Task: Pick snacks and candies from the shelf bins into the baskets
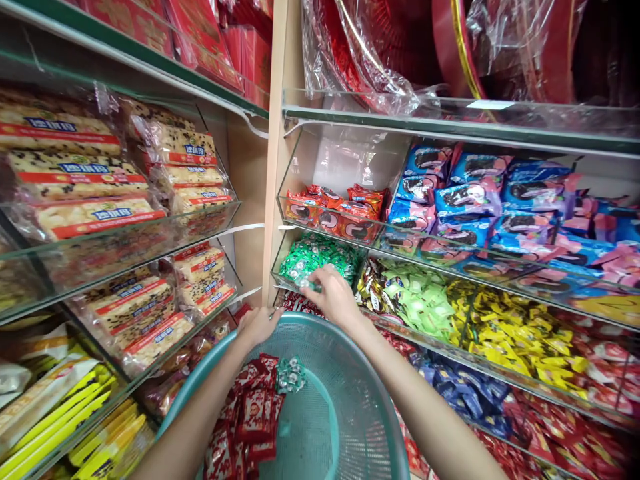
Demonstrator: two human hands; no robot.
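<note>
My left hand (pixel 257 327) is closed on the far left rim of a teal plastic basket (pixel 345 360). Inside it lie a pile of red packets (pixel 250 407) and a small heap of green-and-clear wrapped candies (pixel 291 375). Over the basket's far rim, my right hand (pixel 333 293) is at the front of a shelf bin of green-wrapped candies (pixel 325 257). Its fingers are curled and pinched, with a bit of green and clear wrapper showing between thumb and fingertips; the palm side is hidden.
Right of the green bin are light green candies (pixel 415 300) and yellow candies (pixel 520 340). Blue packets (pixel 465 200) and orange-red packets (pixel 345 207) sit one shelf higher. Wrapped pastries (pixel 95 173) fill the left shelves. A glass shelf edge (pixel 450 123) and wooden post (pixel 280 133) stand close.
</note>
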